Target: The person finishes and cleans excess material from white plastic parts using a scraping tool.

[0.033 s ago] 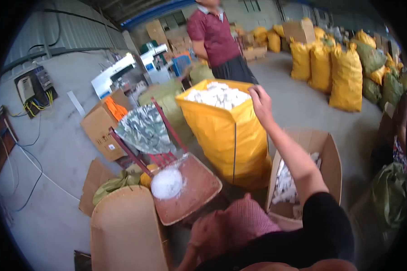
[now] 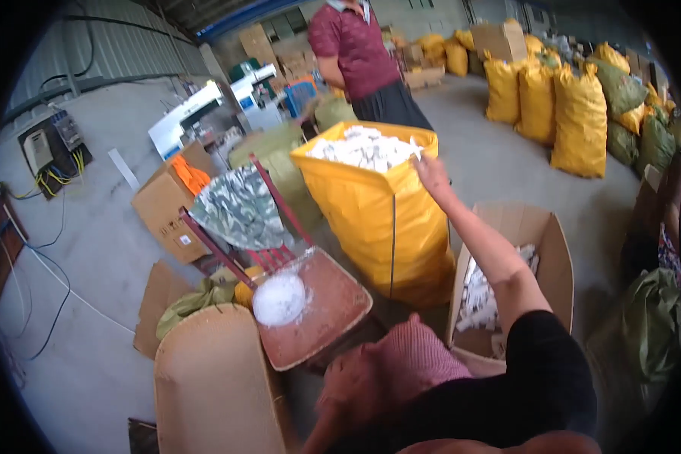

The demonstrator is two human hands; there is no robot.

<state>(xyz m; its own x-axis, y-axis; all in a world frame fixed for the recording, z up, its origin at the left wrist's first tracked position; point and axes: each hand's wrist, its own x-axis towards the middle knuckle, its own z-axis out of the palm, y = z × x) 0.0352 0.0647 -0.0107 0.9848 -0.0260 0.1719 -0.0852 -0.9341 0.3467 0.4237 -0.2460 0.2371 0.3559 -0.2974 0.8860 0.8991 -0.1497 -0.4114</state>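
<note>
See in the head view a tall yellow sack (image 2: 348, 212) near the middle, standing upright between a reddish-brown chair (image 2: 333, 303) and an open cardboard box (image 2: 546, 261). Note a glossy, creased surface, a dark line running down the near side, and a squarish mouth spread wide. Find loose white pieces (image 2: 359, 147) filling that mouth close to the rim, tumbled at all angles.

Turn to the grip. Find the right hand (image 2: 433, 175) at the right near corner of the sack's mouth, fingers curled in against the yellow edge, with one white piece (image 2: 416, 147) showing right at the fingertips. Cannot tell whether closed on the rim, on that piece, or merely resting there. See the left hand (image 2: 344, 382) low in the view, blurred and shadowed, just beside a pink checked cloth (image 2: 420, 344); cannot tell how far open, or whether holding anything.

Look around the sack: in the cardboard box, more white pieces, jumbled toward the bottom; on the chair's seat, a rounded white bundle (image 2: 278, 300); over its back, a camouflage cloth (image 2: 238, 208). Behind the sack, see a person in a maroon shirt (image 2: 356, 53); farther off to the right, upright yellow sacks (image 2: 580, 125) in a row.
</note>
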